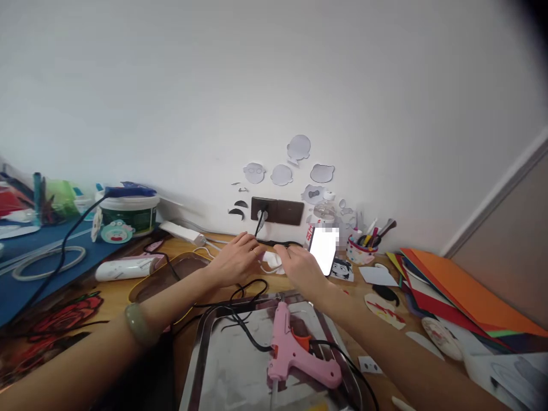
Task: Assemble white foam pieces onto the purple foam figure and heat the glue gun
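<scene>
Both of my hands reach over the back of the desk, below the dark wall socket [278,210]. My left hand [238,260] is bent at the fingers, beside a white object [272,260]; whether it grips anything is hidden. Close to the other side of that white object is my right hand [301,270], its fingertips partly hidden, just left of a lit phone [323,249] standing upright. In front of the hands, a pink glue gun [285,345] lies on a metal tray [205,342], with black cables around it.
At the left stand a green and white tub [128,215] and a white roll [126,268]. A pen cup [362,249] and stacked coloured sheets [471,291] are on the right. Paper cutouts [298,147] hang on the wall.
</scene>
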Tool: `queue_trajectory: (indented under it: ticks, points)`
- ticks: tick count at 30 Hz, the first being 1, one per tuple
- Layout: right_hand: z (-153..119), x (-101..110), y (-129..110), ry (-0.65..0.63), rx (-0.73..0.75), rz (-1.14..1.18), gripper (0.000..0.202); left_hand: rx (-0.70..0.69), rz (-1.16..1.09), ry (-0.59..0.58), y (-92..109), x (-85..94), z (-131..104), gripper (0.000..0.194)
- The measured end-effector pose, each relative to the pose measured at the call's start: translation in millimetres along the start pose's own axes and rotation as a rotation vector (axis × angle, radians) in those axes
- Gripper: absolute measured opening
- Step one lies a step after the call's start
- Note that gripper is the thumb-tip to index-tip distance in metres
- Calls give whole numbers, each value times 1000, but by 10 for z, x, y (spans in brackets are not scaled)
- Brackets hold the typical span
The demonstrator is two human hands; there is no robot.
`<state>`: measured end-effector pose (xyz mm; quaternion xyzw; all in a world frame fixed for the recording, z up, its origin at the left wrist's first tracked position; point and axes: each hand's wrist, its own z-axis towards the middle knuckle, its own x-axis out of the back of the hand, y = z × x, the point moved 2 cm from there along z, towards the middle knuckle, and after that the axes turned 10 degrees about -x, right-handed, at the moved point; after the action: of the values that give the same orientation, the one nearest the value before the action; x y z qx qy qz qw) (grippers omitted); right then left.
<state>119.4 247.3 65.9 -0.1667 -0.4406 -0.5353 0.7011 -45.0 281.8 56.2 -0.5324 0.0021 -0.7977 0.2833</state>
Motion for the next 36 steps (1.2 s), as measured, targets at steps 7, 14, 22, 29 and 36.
queue_trajectory:
  ticks: [7, 14, 22, 29, 36]
  points:
    - [10, 47, 81, -13, -11, -14, 12, 86, -275, 82, 73, -55, 189, 14]
    - [-12, 47, 115, -40, 75, 31, 24, 103, -340, 73, 57, -62, 218, 20]
    - [7, -25, 162, -149, -149, 319, 18, 99, -393, 46, -2, -165, 156, 17]
    - [70, -35, 154, -214, -439, 626, 16, 83, -425, 82, -15, -180, 163, 20]
    - [13, 12, 611, -92, -696, 638, 15, 113, -438, 91, -42, -159, 92, 19]
